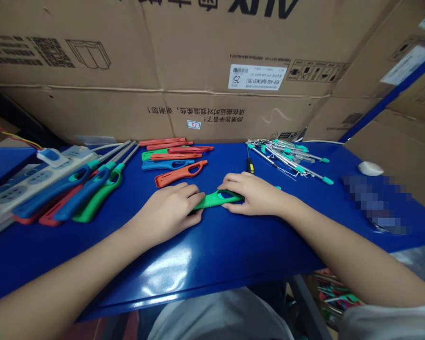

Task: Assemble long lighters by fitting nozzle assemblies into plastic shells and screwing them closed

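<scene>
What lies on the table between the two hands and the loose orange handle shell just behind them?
Nothing: in the head view, bare blue table separates the left hand and right hand, both on the green handle, from the orange handle shell.

Both hands down on the blue table (233, 245): left hand (172, 208) and right hand (255, 193) pinching a green lighter shell (214, 199) from either end. Orange shell (180, 174) just behind, finished lighters (85, 193) lying far left.

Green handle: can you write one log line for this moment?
left hand: pressing green handle | right hand: pressing it | blue table: underneath
</scene>
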Available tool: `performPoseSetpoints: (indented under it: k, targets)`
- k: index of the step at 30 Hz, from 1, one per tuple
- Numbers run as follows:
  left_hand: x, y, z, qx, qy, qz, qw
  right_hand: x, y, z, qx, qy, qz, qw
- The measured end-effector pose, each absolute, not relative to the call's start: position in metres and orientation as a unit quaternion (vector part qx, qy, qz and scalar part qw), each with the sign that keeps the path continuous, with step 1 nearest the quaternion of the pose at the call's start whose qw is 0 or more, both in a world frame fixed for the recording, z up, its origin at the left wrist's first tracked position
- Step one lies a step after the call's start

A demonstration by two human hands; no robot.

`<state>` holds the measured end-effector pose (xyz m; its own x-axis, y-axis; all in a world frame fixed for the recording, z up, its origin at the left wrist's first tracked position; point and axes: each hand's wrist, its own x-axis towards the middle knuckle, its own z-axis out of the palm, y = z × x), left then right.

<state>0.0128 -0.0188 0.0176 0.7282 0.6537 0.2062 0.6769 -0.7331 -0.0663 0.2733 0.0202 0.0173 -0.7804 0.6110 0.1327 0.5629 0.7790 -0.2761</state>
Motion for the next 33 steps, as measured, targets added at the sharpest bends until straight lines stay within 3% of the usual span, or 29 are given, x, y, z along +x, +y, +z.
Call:
performPoseSetpoints:
  k: [12,17,28,33]
  targets:
    - [0.009,-0.011,0.015,-0.912,-0.378,-0.158,0.008,0.280,0.024,0.013,-0.257,-0.952,-0.013,0.163]
    - [0.009,-0.008,0.015,-0.909,-0.385,-0.154,0.026,0.288,0.027,0.023,-0.290,-0.940,0.022,0.180]
    - [0.007,-0.008,0.021,-0.885,-0.438,-0.158,-0.018,0.294,0.031,0.033,-0.347,-0.923,0.109,0.126]
    - [0.008,-0.012,0.026,-0.901,-0.404,-0.160,0.009,0.297,0.031,0.034,-0.343,-0.916,0.174,0.115]
